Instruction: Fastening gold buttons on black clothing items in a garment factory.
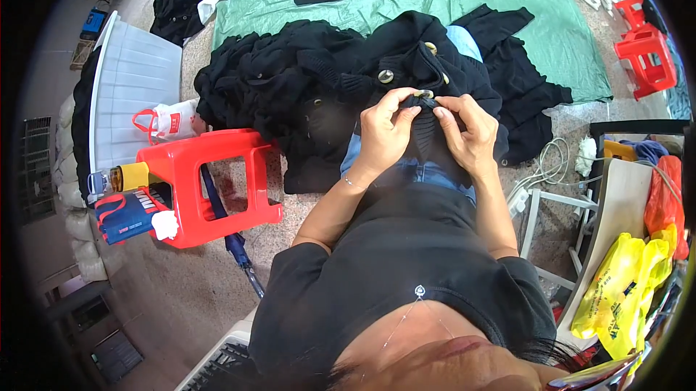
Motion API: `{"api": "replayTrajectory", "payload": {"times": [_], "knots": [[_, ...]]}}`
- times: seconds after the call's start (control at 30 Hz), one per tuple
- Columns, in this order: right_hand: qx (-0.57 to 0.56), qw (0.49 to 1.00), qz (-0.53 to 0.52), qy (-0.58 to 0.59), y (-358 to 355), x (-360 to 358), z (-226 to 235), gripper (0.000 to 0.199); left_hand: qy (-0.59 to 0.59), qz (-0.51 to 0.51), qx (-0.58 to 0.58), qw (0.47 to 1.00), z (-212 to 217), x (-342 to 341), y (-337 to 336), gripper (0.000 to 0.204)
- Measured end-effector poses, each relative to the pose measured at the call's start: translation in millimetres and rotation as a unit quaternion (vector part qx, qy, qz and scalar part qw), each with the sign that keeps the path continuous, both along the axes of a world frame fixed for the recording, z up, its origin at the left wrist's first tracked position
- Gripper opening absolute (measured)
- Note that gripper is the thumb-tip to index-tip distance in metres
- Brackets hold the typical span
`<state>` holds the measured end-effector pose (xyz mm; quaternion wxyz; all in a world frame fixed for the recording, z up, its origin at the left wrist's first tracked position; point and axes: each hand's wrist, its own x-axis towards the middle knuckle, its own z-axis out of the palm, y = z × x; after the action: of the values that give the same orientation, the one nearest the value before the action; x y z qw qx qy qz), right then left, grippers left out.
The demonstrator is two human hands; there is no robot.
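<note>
A black knitted cardigan (412, 32) with large light-coloured buttons lies over my lap. My left hand (384, 134) pinches its ribbed edge between thumb and fingertips. Close beside it, my right hand (473, 130) is closed on the same edge, and the two sets of fingertips almost meet. A button (424, 94) shows just above the pinched fabric. Two more, a shiny button (386, 76) and a pale button (431, 48), sit farther up the garment. Whether a thread or small tool is between my fingers cannot be made out.
A heap of black knitwear (279, 90) lies to the left, touching the cardigan. More black garments (518, 76) rest on a green sheet (565, 50). A red stool (210, 155) and a white tub (141, 50) stand left. At right is a table (616, 195) with a yellow bag (616, 297).
</note>
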<state>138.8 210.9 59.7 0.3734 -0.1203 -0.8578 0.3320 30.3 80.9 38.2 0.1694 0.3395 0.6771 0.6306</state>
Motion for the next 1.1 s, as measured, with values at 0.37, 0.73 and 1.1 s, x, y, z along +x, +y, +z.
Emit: {"api": "replayTrajectory", "payload": {"times": [0.37,0.73,1.1], "knots": [[0.023,1.000,-0.015,0.006,-2,-1,-2,0.011,0.012,-0.001,-0.003,1.000,2,3,0,0.021],[-0.150,0.988,-0.019,0.023,0,3,-12,0.009,-0.125,-0.010,0.088,0.988,-1,1,3,0.021],[-0.117,0.993,-0.008,-0.027,-5,0,-5,0.010,-0.167,-0.012,0.103,0.980,-5,5,4,0.022]]}}
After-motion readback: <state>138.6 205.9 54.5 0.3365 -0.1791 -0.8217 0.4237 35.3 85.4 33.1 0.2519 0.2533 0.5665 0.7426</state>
